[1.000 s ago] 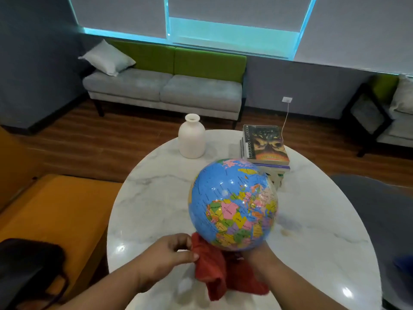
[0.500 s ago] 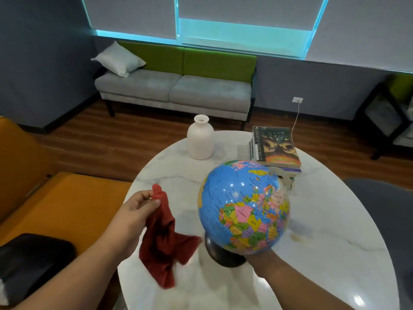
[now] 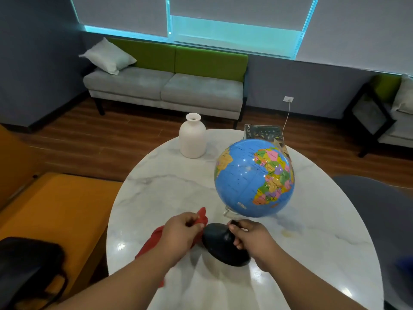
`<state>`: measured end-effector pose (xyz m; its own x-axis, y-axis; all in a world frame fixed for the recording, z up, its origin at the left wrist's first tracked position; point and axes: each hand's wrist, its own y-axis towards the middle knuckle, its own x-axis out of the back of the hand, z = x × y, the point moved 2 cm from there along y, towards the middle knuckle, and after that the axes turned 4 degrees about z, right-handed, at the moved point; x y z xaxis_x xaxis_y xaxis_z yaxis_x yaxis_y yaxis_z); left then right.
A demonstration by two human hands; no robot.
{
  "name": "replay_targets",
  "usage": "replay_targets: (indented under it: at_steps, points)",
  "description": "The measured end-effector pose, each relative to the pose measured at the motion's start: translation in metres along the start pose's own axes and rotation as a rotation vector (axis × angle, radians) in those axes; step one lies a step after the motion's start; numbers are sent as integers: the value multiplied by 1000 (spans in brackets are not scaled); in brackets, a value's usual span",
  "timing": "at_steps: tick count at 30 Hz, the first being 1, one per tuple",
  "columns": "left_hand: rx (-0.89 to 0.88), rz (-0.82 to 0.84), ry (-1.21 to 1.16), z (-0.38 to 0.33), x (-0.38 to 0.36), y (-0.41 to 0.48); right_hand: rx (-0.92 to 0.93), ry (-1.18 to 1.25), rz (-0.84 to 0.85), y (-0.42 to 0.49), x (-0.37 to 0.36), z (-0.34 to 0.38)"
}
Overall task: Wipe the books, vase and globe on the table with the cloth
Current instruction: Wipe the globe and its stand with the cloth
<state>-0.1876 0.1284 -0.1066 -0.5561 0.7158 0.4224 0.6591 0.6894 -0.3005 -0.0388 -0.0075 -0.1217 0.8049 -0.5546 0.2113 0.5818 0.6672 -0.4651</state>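
Left hand [image 3: 178, 231] pinching red cloth [image 3: 202, 217] beside globe's black base [image 3: 221, 247], right hand [image 3: 252, 238] gripping base, globe [image 3: 253, 177] tilted

The single wide-angle view comes from the person's head and looks forward and steeply down onto the round white marble-patterned table [image 3: 167, 186]. It sits close: the left hand [image 3: 178, 236] and right hand [image 3: 254, 240] fill the lower middle, with the forearms entering from the bottom edge. Farther ahead it faces the grey two-seat sofa with green backrest [image 3: 165, 90] along the far wall, where straight lines bow toward the frame's edges.
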Motion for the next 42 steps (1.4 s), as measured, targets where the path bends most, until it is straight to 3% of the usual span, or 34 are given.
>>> replay_targets:
  at_steps: [6, 8, 11, 14, 16, 20, 22, 27, 31, 33, 37, 40, 42]
  points:
    - [-328, 297, 291, 0, -35, -8, 46, -88, -17, -3, -11, -4]
    - [-466, 324, 393, 1, -39, -20, 61, -104, -27, -2, -12, -2]
    - [-748, 239, 546, 4, -39, -37, 40, -89, -46, -2, -9, 2]
    - [-909, 335, 629, 9, -38, -47, 23, -66, -48, -3, -7, 2]
    - [-895, 363, 615, 20, -33, -39, 16, -35, -46, -4, -9, -1]
    - [-682, 203, 514, 35, -26, -19, -8, 21, -74, -2, -14, -5]
    - [-659, 217, 519, 29, -30, -19, -2, 6, -78, -3, -15, -3]
    - [-778, 245, 524, 28, -46, -29, 23, -22, -82, -3, -11, 0]
    - [-553, 130, 328, 27, -32, -19, -21, 31, -89, -1, -11, -7]
    - [-488, 47, 347, 30, -24, -12, -49, 66, -108, 1, -12, -9]
    - [-614, 128, 422, 17, -37, -28, -10, 9, -80, -1, -10, -3]
    - [-753, 292, 517, 7, -48, -39, 16, -38, -64, -4, -6, -1]
    - [-767, 278, 457, 16, -46, -32, 14, 15, -58, -5, -7, -4]
